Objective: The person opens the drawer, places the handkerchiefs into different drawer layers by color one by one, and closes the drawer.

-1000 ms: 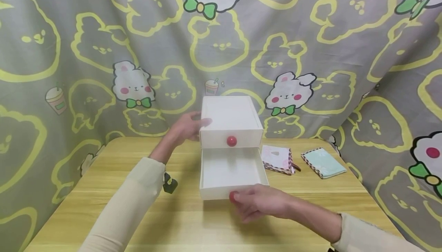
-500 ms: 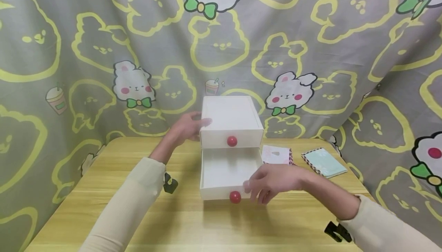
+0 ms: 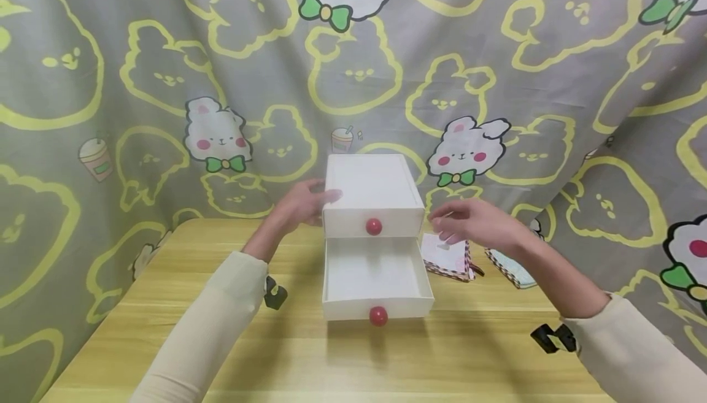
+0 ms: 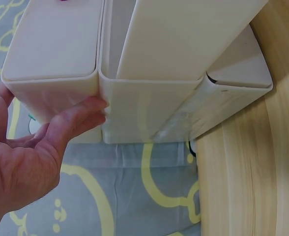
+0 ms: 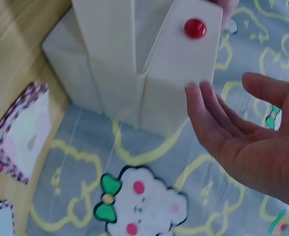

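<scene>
A white drawer cabinet [image 3: 371, 179] stands on the table. Its top drawer [image 3: 345, 224], with a round red knob [image 3: 374, 226], is closed. The drawer below [image 3: 372, 271] is pulled out and holds nothing visible. Both wrist views show a third tier [image 4: 238, 64] under it, which the head view hides. My left hand [image 3: 302, 202] touches the upper left of the cabinet, thumb on top and fingers against the side. Beside the cabinet's upper right, my right hand [image 3: 477, 225] is raised with loosely bent fingers, holding nothing; the right wrist view leaves contact with the cabinet unclear.
Right of the cabinet lie a folded white-pink cloth [image 3: 444, 259] with a checked border and a folded pale green cloth [image 3: 513, 269], partly behind the right arm. A grey patterned curtain [image 3: 265, 72] hangs behind the wooden table [image 3: 221, 240].
My right hand has let go of the pulled-out drawer's red knob and moved up and right to beside the cabinet's top. The left hand stays on the cabinet; the drawer remains out.
</scene>
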A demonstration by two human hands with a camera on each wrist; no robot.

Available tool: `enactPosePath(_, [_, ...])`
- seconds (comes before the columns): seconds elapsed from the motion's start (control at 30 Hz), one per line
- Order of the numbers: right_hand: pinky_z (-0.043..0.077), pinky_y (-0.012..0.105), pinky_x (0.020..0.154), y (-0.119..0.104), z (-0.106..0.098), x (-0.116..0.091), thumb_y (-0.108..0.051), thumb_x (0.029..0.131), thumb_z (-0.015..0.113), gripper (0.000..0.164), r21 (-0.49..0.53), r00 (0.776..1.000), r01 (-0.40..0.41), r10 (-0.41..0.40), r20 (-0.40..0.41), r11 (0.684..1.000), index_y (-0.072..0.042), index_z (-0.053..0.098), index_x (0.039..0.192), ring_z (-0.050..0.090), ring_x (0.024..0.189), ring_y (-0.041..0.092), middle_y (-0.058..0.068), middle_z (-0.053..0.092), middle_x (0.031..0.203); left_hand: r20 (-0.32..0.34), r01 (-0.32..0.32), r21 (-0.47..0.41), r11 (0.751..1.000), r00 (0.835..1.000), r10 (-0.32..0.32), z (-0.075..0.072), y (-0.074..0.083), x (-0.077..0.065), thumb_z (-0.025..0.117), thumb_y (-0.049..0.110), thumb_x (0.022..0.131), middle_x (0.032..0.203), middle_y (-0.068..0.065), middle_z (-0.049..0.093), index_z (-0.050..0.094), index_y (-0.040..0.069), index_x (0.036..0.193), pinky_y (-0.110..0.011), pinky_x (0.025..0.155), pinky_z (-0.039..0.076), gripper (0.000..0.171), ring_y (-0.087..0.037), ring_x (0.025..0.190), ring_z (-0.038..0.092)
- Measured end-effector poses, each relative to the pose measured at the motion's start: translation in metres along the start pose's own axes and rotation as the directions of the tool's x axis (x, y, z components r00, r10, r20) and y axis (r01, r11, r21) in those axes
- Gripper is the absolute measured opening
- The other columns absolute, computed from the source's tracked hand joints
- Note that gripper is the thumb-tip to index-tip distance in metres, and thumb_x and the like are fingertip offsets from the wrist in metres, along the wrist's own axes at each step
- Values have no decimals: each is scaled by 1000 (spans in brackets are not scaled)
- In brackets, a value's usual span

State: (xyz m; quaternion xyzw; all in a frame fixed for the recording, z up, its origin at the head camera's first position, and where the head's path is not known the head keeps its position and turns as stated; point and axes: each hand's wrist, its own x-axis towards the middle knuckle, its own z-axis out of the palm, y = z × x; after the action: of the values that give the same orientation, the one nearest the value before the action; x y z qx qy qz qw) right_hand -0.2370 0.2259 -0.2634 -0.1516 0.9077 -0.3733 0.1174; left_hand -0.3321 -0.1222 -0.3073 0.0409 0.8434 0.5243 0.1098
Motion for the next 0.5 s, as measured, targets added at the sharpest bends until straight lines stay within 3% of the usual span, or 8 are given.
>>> enactPosePath(0.23, [52,52,107,35,-25,9,-41,105,52,60,79,989,-52,63,-136,996,-1,45,150,64,121,38,27,56,143,-5,-5,-8,1000,1000,5,1,-1,0,72,50,91,147,-18,55,31,19,160,-44,89,63,86,-35,112,69])
enactPosePath(0.5, [49,49,111,94,-52,13,-42,109,42,70,160,976,-119,145,-160,980,4,25,158,48,137,48,32,35,157,11,-4,-47,999,1000,5,4,0,1,73,45,92,145,-19,56,30,18,160,-42,87,64,85,-35,114,69])
